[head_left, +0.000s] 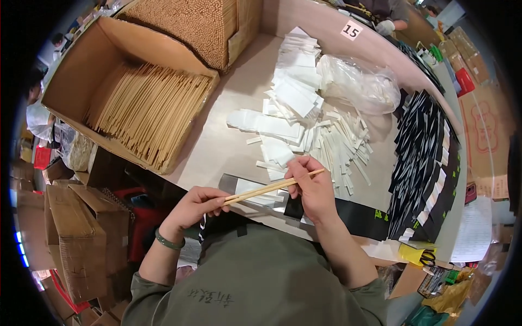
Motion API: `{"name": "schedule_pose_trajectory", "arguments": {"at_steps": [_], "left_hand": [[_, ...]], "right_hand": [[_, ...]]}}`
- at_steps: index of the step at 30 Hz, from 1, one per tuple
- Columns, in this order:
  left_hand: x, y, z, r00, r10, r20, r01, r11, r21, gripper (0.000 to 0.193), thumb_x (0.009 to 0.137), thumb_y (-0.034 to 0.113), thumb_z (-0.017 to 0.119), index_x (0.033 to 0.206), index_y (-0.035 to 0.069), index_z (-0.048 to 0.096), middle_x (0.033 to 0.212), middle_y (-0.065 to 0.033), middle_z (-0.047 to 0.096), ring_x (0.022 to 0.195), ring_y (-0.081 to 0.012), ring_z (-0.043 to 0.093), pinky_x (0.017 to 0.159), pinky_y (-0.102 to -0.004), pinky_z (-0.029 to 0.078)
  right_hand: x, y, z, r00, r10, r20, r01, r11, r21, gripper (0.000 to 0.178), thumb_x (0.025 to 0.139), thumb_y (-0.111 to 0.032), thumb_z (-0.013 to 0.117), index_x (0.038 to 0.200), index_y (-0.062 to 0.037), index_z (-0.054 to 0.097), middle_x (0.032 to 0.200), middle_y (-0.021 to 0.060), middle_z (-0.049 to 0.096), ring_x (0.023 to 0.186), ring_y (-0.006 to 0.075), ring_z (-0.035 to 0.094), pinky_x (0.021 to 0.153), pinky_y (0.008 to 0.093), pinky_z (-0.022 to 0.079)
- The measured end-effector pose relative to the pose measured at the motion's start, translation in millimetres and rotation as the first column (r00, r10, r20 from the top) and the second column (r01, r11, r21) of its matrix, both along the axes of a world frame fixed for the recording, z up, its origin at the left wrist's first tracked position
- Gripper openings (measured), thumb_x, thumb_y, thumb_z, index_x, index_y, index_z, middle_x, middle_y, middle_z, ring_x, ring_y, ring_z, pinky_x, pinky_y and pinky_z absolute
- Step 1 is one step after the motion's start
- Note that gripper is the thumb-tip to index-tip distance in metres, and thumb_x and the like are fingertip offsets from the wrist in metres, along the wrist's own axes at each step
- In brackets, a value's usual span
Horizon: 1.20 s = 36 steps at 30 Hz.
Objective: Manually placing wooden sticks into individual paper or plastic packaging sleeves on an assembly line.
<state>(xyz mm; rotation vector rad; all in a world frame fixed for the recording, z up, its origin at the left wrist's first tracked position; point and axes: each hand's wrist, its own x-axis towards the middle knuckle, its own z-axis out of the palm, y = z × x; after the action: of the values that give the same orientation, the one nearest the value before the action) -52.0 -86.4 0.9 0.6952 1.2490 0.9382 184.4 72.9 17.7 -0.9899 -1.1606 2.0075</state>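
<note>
A pair of pale wooden chopsticks [272, 187] lies between my two hands, held level above the table's near edge. My left hand [197, 204] pinches the left end, and a green bangle sits on that wrist. My right hand [310, 185] grips the chopsticks near their right end. Just under the hands lie a long black paper sleeve [359, 214] and a silvery sleeve [234, 182] on the beige table [217, 146]. Beyond my right hand spreads a heap of small white packets and paper strips [304, 119].
An open cardboard box [81, 70] at the left holds rows of bare chopsticks [149, 111]. A second box [201, 24] stands behind it, packed with chopsticks end-on. A crumpled clear plastic bag [361, 84] lies at the back. Stacked black sleeves [429, 157] line the right. Brown cartons [81, 233] sit on the floor.
</note>
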Motion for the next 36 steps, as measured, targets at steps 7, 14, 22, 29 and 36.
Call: {"name": "schedule_pose_trajectory", "arguments": {"at_steps": [7,14,22,29,36], "left_hand": [[-27,-10,12,0.976,0.14,-0.167,-0.128,0.989,0.081,0.008,0.09,0.01,0.07,0.092,0.002,0.07,0.078,0.0005,0.067,0.065,-0.0045,0.052,0.059,-0.0183,0.04],[-62,-12,-11,0.909,-0.062,-0.413,0.048,0.998,-0.046,0.011,0.086,0.006,0.073,0.089,-0.003,0.068,0.077,-0.0016,0.067,0.07,-0.0072,0.057,0.064,-0.0225,0.047],[65,69,-21,0.753,-0.015,-0.658,0.381,0.825,0.417,0.011,0.084,0.009,0.073,0.091,0.001,0.068,0.082,-0.0092,0.064,0.076,-0.0213,0.065,0.067,-0.0325,0.053],[99,86,-21,0.832,0.087,-0.548,0.132,0.928,0.347,0.022,0.086,0.0,0.065,0.108,0.0,0.067,0.096,-0.0106,0.066,0.09,-0.0168,0.065,0.079,-0.0311,0.054],[54,56,2,0.22,0.273,-0.937,0.596,0.723,0.35,0.069,0.062,0.018,0.084,0.122,0.003,0.053,0.105,-0.0149,0.061,0.102,-0.0342,0.057,0.086,-0.0469,0.047]], "right_hand": [[15,-9,-6,0.999,0.004,0.044,-0.019,0.931,0.365,0.023,0.092,-0.018,0.07,0.103,-0.0005,0.06,0.098,0.0063,0.062,0.086,0.0109,0.061,0.075,0.0281,0.051],[52,-25,1,0.709,-0.05,0.703,-0.678,0.224,0.7,0.035,0.068,-0.019,0.083,0.086,-0.003,0.057,0.127,0.0239,0.054,0.119,0.0417,0.05,0.1,0.0465,0.043],[39,-23,-16,0.749,-0.088,0.657,-0.636,0.184,0.75,0.036,0.068,-0.02,0.082,0.086,-0.0022,0.057,0.124,0.0214,0.054,0.116,0.0379,0.051,0.095,0.0465,0.044],[43,-28,-18,0.667,-0.321,0.673,-0.667,0.146,0.731,0.036,0.067,-0.017,0.078,0.093,-0.0023,0.057,0.118,0.0208,0.055,0.111,0.0377,0.054,0.092,0.0435,0.046],[43,-26,-16,0.823,-0.204,0.53,-0.528,0.072,0.846,0.016,0.075,-0.014,0.062,0.089,-0.0077,0.06,0.093,0.0166,0.059,0.089,0.0346,0.06,0.075,0.0442,0.05]]}}
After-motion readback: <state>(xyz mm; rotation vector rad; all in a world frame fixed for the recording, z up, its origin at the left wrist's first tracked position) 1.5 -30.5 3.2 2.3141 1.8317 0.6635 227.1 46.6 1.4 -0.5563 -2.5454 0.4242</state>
